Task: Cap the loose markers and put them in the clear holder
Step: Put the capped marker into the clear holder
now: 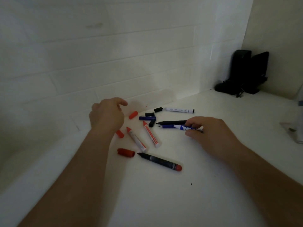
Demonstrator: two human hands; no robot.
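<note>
Several uncapped markers lie on the white counter (pixel 164 194). My right hand (pixel 211 133) pinches a blue marker (pixel 178 127), with a black marker (pixel 172 122) lying just behind it. My left hand (pixel 106 115) hovers with loosely curled fingers and holds nothing, beside a red cap (pixel 133 115). Two red-tipped white markers (pixel 150 134) (pixel 136 139) lie in the middle. A dark marker with a red end (pixel 159 161) lies nearest me. More red caps (pixel 126 152) (pixel 120 133), a blue cap (pixel 147 118) and black caps (pixel 152 123) (pixel 158 109) are scattered about. The clear holder (pixel 295 128) stands at the right edge.
A white marker with black ends (pixel 178 110) lies near the tiled wall (pixel 114 63). A black device with a cable (pixel 244 72) stands in the far right corner. The counter meets the wall just behind the markers.
</note>
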